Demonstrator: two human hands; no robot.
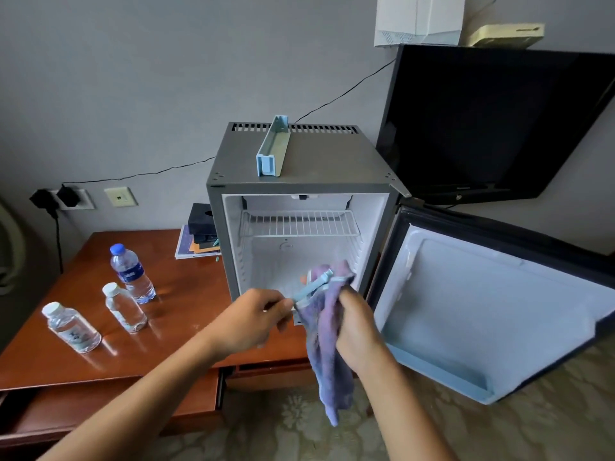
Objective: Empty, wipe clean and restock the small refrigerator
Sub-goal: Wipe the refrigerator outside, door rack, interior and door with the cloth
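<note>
Both of my forearms reach in from the bottom edge, meeting in front of the open refrigerator (301, 181). Well off to the left of my grip, three water bottles (132, 273) stand on the wooden desk (186, 334), out of the way until restocking. My left hand (253, 319) has its fingers curled round one end of a light blue door rail (312, 287), pinching it so the rail points up and to the right, toward the cavity. Just right of that pinch, my right hand (357, 324) is clamped on the purple cloth (327, 347), which wraps over the rail's far end and hangs loose below my wrist.

This looks to me like the wiping stage, with a removed part being cleaned. To do it well I judge I should hold the left pinch firm near the end, so the thin rail does not twist, and draw the cloth along its length instead of scrubbing at one spot. I should gather the dangling tail so it does not drag.

Above my grip, a second blue shelf tray (273, 149) lies on the refrigerator's top. To the right of my hands the door (482, 314) hangs wide open, its inner liner bare of racks except the bottom one.
</note>
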